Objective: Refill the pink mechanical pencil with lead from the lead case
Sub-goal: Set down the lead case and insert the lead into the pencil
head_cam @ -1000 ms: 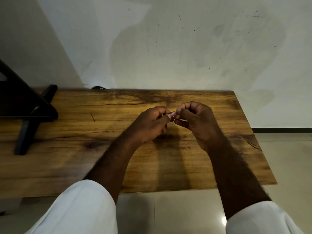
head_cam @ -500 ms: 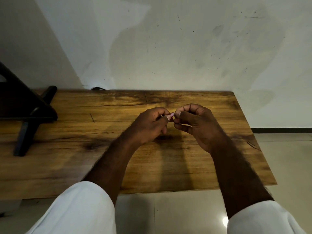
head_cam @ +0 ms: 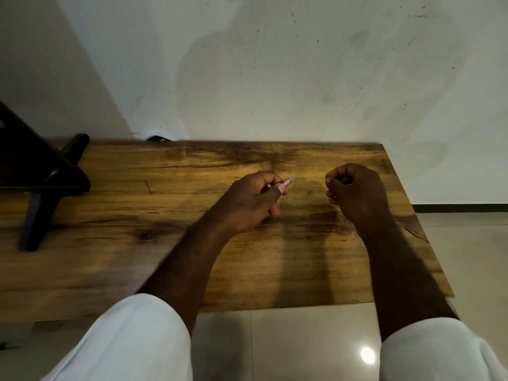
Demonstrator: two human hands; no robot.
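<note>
— Both our hands have parted: left hand [head_cam: 248, 200] pinches the pink pencil [head_cam: 286, 183] over the bench [head_cam: 110, 243].
— Right hand [head_cam: 354, 189], right of the pencil, is fisted, perhaps guarding a removed part; we can't tell.

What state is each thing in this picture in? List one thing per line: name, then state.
Pink mechanical pencil: held, one end poking out past the thumb.
Left hand: fingers closed on the pencil.
Right hand: closed in a fist, contents hidden, apart from the left.
Wooden table: bare under the hands.
</note>
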